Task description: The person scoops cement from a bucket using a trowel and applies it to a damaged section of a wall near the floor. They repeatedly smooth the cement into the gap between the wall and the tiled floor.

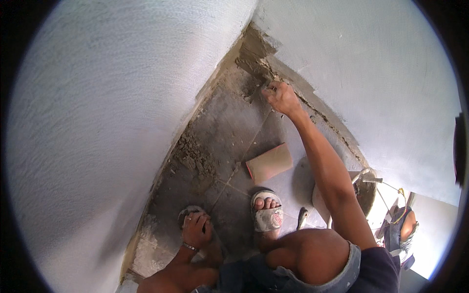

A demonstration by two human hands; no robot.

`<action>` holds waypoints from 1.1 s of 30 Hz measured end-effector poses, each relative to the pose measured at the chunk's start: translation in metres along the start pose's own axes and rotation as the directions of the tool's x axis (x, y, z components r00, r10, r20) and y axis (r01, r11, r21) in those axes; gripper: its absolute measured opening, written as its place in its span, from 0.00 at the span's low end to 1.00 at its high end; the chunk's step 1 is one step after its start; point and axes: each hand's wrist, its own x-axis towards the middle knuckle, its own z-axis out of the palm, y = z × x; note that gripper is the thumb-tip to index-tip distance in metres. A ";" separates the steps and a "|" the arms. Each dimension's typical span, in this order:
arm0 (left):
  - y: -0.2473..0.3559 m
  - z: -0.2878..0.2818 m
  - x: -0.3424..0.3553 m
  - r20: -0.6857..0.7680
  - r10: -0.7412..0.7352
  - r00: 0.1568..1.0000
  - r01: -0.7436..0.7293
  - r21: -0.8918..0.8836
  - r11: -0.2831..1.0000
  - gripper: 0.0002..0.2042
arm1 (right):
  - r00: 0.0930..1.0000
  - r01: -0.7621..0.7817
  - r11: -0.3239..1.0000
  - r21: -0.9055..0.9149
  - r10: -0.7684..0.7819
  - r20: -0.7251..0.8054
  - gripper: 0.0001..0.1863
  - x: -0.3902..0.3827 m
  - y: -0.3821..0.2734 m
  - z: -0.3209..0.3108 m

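Observation:
My right hand (284,99) reaches far forward to the foot of the right wall, its fingers curled in against the floor beside a strip of wet mortar (256,51). Whatever it pinches is hidden by the fingers. Low in front of me, my left hand (197,229) hangs over my left sandal, with its fingers bent round something dark that I cannot make out. A ring and a wrist band are on that hand. Between the two hands lies a rectangular float (270,164), its beige face up and its edge orange-red.
Crumbled mortar (193,155) lies along the left wall (97,122). A bucket (365,193) with a pale hose or handle stands by my right arm, near a tool handle (302,218). Another person (401,229) is at the far right. The right wall (371,73) meets the left one ahead.

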 end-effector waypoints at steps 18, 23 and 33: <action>0.001 -0.008 0.002 0.003 0.021 1.000 -0.021 -0.006 1.000 0.07 | 0.994 0.078 0.997 -0.023 -0.079 -0.071 0.22 -0.054 0.025 -0.026; -0.005 -0.001 0.002 0.027 0.024 0.999 -0.023 -0.054 0.998 0.08 | 0.975 -0.061 0.992 -0.113 0.035 -0.220 0.21 -0.052 0.020 -0.037; -0.018 0.003 -0.008 0.036 0.038 0.999 -0.040 0.047 0.998 0.09 | 0.972 -0.212 0.976 0.038 0.207 0.108 0.15 -0.302 0.000 -0.262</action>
